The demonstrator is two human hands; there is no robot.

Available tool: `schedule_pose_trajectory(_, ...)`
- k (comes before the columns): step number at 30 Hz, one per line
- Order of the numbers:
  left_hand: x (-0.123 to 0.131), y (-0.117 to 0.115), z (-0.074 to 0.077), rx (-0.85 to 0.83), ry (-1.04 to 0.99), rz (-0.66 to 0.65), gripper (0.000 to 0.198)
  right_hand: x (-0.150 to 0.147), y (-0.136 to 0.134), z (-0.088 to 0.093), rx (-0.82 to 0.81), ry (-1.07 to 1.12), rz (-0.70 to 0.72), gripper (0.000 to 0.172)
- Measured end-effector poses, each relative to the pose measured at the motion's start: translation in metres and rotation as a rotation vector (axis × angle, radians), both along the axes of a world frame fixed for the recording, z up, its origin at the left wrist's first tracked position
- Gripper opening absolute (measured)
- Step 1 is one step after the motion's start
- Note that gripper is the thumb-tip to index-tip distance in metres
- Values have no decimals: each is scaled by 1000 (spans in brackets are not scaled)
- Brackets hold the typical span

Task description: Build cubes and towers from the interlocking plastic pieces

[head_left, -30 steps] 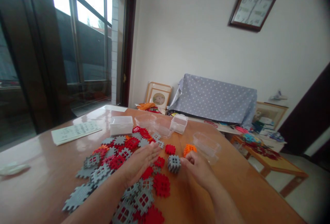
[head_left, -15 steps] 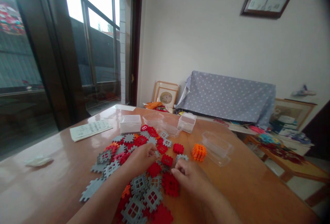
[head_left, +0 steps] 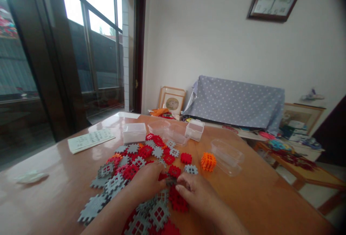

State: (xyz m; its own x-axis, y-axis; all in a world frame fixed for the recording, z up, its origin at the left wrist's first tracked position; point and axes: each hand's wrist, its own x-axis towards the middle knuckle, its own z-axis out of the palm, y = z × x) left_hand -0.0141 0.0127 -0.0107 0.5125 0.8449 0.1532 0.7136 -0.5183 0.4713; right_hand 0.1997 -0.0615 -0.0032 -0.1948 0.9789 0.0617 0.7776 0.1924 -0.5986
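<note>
My left hand [head_left: 151, 181] is low over the pile of toothed plastic building tiles, its thumb and fingers closed around the edge of a red tile [head_left: 162, 176]. Just to the right, my right hand [head_left: 195, 187] has its fingers curled in toward the thumb; whatever they hold, if anything, is hidden. Beneath its fingertips lies a red window tile [head_left: 178, 199]. A grey window tile [head_left: 190, 169] rests right behind its knuckles. Between the hands sits another red tile [head_left: 174, 171]. Grey window tiles [head_left: 159, 214] lie close in front of me.
An orange stack of tiles [head_left: 208, 162] and a small red stack [head_left: 186, 158] stand at the right. Clear plastic boxes [head_left: 134, 133] [head_left: 195, 129] and an open clear container [head_left: 227, 157] are around the pile. A paper sheet [head_left: 90, 140] lies at the left.
My left hand has come down and nearer onto the red tile, its thumb now spread along it. My right hand has shifted slightly left and down. The view has tilted a little.
</note>
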Motion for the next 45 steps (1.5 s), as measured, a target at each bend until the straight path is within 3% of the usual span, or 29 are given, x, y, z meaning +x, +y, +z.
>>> schedule_pose_trajectory(3,-2,6,-2,16,-83,59,9,1,1,-2,11,12,-6,15)
schedule_pose_trajectory(6,-3,12,-1,-23,-305,126,17,2,2,-4,33,35,-25,16)
schedule_pose_trajectory(11,-1,11,2,-508,-819,107,27,0,4,-9,91,87,-88,24)
schedule_pose_trajectory(15,3,5,5,-677,-1004,70,26,-3,8,-13,118,132,-141,51)
schedule_pose_trajectory(20,10,-3,11,-800,-1050,59,24,-4,12,-18,160,222,-167,63)
schedule_pose_trajectory(25,17,-7,7,-840,-1046,43,23,-4,12,-19,223,246,-182,64)
schedule_pose_trajectory(30,19,-7,2,-857,-1046,27,24,-4,12,-15,304,166,-165,56)
schedule_pose_trajectory(45,20,-8,4,-888,-1069,29,28,-8,5,6,372,-99,-161,57)
